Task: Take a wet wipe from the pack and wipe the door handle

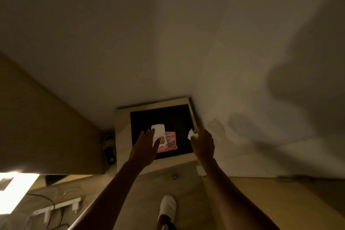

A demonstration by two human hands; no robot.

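The pink wet wipe pack (168, 142) lies flat on the black inset top of a small wooden stand (123, 136), toward its near left part. Cartoon figures are printed on its right half. Its white flip lid (158, 129) stands open, hinged back toward the far side, baring the oval opening below it. A crumpled white wet wipe (191, 134) sits to the right of the pack, apart from it, over the stand's right edge, pinched at the fingertips.
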